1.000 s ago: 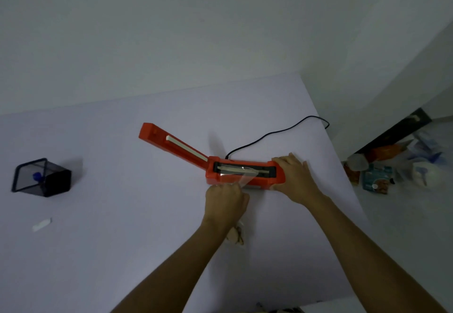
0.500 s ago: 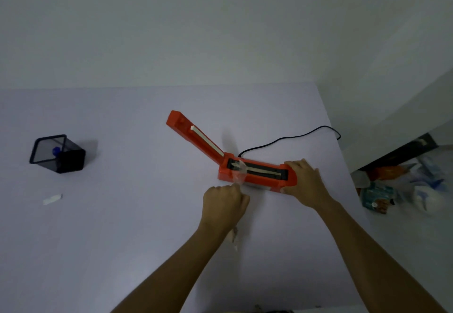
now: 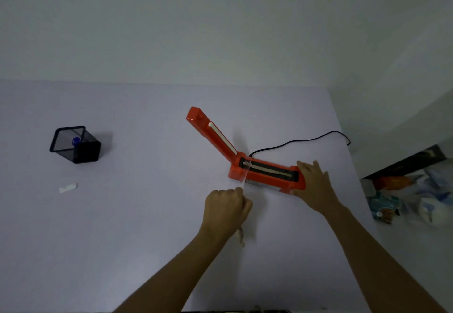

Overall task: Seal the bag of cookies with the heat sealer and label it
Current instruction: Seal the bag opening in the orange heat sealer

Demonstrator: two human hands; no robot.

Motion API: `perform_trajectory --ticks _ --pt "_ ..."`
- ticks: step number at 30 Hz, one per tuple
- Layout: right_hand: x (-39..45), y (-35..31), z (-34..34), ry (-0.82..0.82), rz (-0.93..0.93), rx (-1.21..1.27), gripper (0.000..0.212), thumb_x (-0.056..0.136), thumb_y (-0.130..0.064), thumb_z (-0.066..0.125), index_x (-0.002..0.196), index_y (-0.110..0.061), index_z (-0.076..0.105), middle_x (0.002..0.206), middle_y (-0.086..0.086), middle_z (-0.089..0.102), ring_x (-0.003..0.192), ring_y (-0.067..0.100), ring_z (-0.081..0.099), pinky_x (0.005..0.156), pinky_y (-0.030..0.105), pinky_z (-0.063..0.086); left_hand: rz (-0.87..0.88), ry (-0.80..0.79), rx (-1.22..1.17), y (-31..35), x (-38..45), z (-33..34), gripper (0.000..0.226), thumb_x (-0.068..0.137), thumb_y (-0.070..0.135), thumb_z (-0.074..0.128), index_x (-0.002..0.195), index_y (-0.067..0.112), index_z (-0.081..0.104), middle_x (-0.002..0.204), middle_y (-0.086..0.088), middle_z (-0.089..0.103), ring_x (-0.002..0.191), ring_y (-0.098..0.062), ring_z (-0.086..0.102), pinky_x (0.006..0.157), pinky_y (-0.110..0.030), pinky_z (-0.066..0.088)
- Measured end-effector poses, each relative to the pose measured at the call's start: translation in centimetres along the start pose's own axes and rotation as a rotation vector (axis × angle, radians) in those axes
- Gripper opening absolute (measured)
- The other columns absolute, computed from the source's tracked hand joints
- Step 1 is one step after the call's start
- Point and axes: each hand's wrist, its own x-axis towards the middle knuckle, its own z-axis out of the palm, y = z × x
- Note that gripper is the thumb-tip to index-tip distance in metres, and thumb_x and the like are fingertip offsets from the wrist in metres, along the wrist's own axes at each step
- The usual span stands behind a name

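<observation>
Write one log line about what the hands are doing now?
sealer: arm up | left hand: holds bag edge on sealer | right hand: rests on sealer end

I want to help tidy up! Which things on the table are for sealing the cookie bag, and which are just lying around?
For the job:
- orange heat sealer, lid up
- clear cookie bag, gripped by the left hand
- right hand, resting on the sealer's end
- small white label

Just lying about:
- black mesh pen holder
- packets on the floor

Sealer (image 3: 267, 175) lid up, on table (image 3: 122, 239). Left hand (image 3: 226, 208) grips clear bag (image 3: 246, 177), its top edge over sealer's left end. Right hand (image 3: 312, 185) rests flat on sealer's right end.
</observation>
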Motion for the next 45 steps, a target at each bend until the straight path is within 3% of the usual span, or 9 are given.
perform_trajectory --ticks 5,12,16,21,27,31,35,39,45 --pt "-3.3 -2.8 1.5 0.096 -0.052 0.198 0.082 0.086 -0.023 0.069 0.15 -0.009 0.02 0.157 0.01 0.022 0.147 0.028 0.015 0.119 0.048 0.018 -0.027 -0.031 -0.076 0.5 0.4 0.6 0.036 0.075 0.018 0.062 0.053 0.022 0.034 0.041 0.01 0.031 0.033 -0.006 0.026 0.041 -0.012 0.018" --pt "-6.8 -4.2 3.6 0.195 0.03 0.525 0.037 0.085 0.004 0.059 0.113 -0.017 0.066 0.118 -0.006 0.059 0.113 0.014 0.056 0.089 0.021 0.048 -0.041 -0.079 -0.13 1.7 1.4 1.9 0.028 0.084 0.022 0.057 0.058 0.016 0.049 0.048 0.002 0.051 0.041 -0.015 0.047 0.044 -0.022 0.034" --pt "-6.8 -4.3 4.0 -0.074 0.163 0.735 0.04 0.089 0.004 0.05 0.114 -0.023 0.064 0.115 -0.006 0.065 0.102 0.008 0.062 0.092 0.029 0.051 0.005 -0.044 -0.182 1.6 1.5 2.3 0.027 0.088 0.024 0.058 0.064 0.013 0.056 0.056 -0.001 0.061 0.046 -0.012 0.045 0.045 -0.015 0.024" --pt "-6.8 -4.0 4.7 -0.283 0.231 1.039 0.035 0.086 -0.002 0.057 0.114 -0.02 0.065 0.116 -0.002 0.068 0.104 0.013 0.064 0.085 0.026 0.053 -0.015 -0.05 -0.252 0.5 1.4 2.7 0.032 0.094 0.032 0.05 0.066 0.017 0.053 0.056 0.006 0.053 0.048 -0.011 0.047 0.047 -0.016 0.033" --pt "-6.8 -4.1 6.2 -0.262 0.238 0.978 0.035 0.082 -0.016 0.072 0.115 -0.025 0.064 0.116 -0.008 0.065 0.103 0.007 0.063 0.084 0.021 0.052 -0.406 0.109 -0.426 -3.2 0.5 3.2 0.009 0.091 0.027 0.055 0.089 0.018 0.056 0.084 0.006 0.056 0.074 -0.009 0.053 0.063 -0.021 0.046" --pt "-6.2 -4.5 6.9 -0.204 0.286 0.963 0.045 0.079 -0.017 0.077 0.12 -0.023 0.059 0.11 -0.006 0.063 0.1 0.008 0.062 0.078 0.017 0.05 -0.713 0.02 -0.578 -5.1 0.4 4.2 0.045 0.087 0.033 0.064 0.124 0.01 0.049 0.114 -0.005 0.055 0.096 -0.02 0.057 0.08 -0.032 0.052" --pt "-5.5 -5.4 7.9 -0.242 0.288 0.955 0.044 0.079 -0.014 0.076 0.119 -0.019 0.059 0.104 0.003 0.068 0.096 0.014 0.065 0.078 0.022 0.052 -0.781 -0.277 -0.813 -5.8 0.1 5.3 0.029 0.087 0.031 0.065 0.111 0.015 0.063 0.1 0.002 0.065 0.093 -0.018 0.061 0.085 -0.032 0.051" --pt "-5.0 -6.5 8.9 -0.215 0.294 0.925 0.014 0.083 -0.017 0.071 0.097 -0.017 0.069 0.089 0.006 0.072 0.086 0.025 0.069 0.074 0.031 0.058 -0.785 -0.227 -0.859 -6.2 -0.7 5.7 0.013 0.092 0.021 0.058 0.086 0.013 0.067 0.08 -0.002 0.068 0.077 -0.02 0.062 0.071 -0.034 0.05" --pt "-4.7 -10.3 9.9 -0.34 0.325 1.027 0.009 0.088 -0.013 0.065 0.086 -0.007 0.072 0.086 0.014 0.072 0.08 0.025 0.069 0.08 0.041 0.058 -0.887 -0.108 -1.134 -8.7 -2.2 3.6 0.013 0.094 0.011 0.055 0.094 0.006 0.066 0.086 -0.01 0.073 0.074 -0.021 0.07 0.061 -0.025 0.053"
